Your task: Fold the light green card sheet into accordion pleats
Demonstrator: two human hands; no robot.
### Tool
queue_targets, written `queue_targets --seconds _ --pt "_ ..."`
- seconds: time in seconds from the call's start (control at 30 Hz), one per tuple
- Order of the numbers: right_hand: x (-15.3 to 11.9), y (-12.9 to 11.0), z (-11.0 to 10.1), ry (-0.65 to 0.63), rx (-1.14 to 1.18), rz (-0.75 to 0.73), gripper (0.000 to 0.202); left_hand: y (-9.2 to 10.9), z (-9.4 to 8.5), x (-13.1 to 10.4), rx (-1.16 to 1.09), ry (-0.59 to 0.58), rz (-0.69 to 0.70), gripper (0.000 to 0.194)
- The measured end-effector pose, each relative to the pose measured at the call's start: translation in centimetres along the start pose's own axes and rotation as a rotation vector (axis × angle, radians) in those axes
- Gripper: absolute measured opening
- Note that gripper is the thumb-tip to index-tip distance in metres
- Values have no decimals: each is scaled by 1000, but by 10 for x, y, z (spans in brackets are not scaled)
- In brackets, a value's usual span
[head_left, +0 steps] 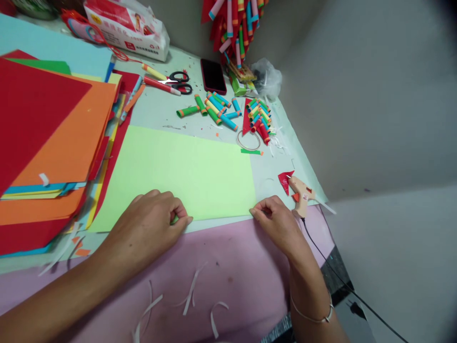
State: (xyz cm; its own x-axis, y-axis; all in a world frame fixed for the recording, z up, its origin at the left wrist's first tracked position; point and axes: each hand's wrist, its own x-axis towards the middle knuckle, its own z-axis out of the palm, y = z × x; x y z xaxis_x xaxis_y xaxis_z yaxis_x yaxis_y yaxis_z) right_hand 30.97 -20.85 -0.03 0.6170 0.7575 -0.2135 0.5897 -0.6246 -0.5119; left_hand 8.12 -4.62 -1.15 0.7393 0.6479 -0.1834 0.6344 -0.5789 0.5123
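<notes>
A sheet of light green paper (178, 171) lies flat in front of me, its near edge along the table's front. My left hand (153, 219) pinches that near edge around its middle, thumb against curled fingers. At the near right corner, my right hand (274, 221) grips the paper between thumb and fingers. Right of that hand lies a cream glue gun (302, 193), its nozzle over a scrap of red paper (284, 182). Beyond the sheet are loose rolled paper tubes (214, 107) in green, blue and yellow, and a roll of tape (248, 141).
Stacked coloured paper (53, 128) fills the left side. Scissors (178, 83), a phone (213, 76) and a tissue pack (128, 28) lie at the back. A bundle of paper tubes (239, 24) hangs by the wall (374, 119). The glue gun's cord (339, 276) trails off right.
</notes>
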Motion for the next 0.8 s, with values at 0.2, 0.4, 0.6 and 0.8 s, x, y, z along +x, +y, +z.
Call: queue_targets --seconds 0.2,0.4,0.6,0.8 --pt "-1 7 6 44 37 -36 14 1 -1 1 -2 -6 -4 23" --pt "-3 14 16 149 85 -94 15 2 -4 0 -7 -25 -11 23" --pt "-13 14 28 315 -14 -225 6 4 -5 0 -2 -4 -9 22" --pt "-23 16 45 403 -254 -513 27 5 -8 0 15 5 21 22"
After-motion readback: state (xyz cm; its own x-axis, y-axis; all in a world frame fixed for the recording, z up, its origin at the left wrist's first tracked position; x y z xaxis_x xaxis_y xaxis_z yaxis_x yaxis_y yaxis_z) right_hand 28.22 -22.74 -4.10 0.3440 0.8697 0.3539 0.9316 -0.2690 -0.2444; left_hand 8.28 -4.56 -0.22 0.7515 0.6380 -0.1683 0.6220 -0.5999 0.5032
